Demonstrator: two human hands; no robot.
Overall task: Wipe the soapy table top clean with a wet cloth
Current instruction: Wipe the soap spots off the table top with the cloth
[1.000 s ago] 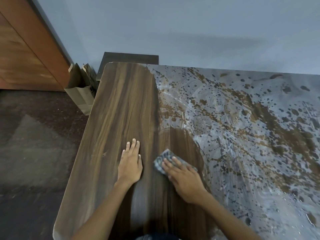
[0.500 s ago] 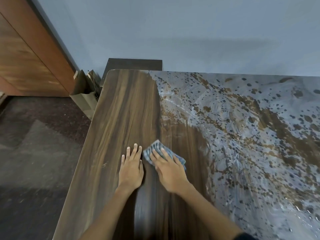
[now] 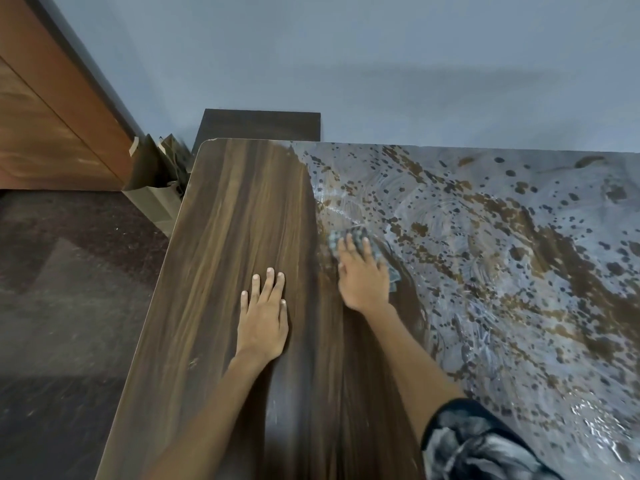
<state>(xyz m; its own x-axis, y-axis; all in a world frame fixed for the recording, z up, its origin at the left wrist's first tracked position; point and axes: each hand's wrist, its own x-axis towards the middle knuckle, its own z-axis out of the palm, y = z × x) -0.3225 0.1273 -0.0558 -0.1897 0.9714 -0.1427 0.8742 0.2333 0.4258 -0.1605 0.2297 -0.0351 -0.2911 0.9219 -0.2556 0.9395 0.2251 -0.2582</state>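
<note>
Two hands are resting on the table [image 3: 221,237]: the left hand [image 3: 264,318] is lying flat with its fingers straight and close together on the bare wood near the left edge, holding nothing, while the right hand [image 3: 363,275] is pressing down with extended fingers on one cloth [image 3: 375,252]. That cloth is looking grey-blue and checked, crumpled and partly hidden beneath the palm, and it is sitting at the boundary where the dark wood grain is meeting the soap film [image 3: 502,254]. This whitish, streaky film, speckled with brown gaps, is covering the table from the cloth toward the right edge. One patterned sleeve [image 3: 474,445] is showing at the near edge.
</note>
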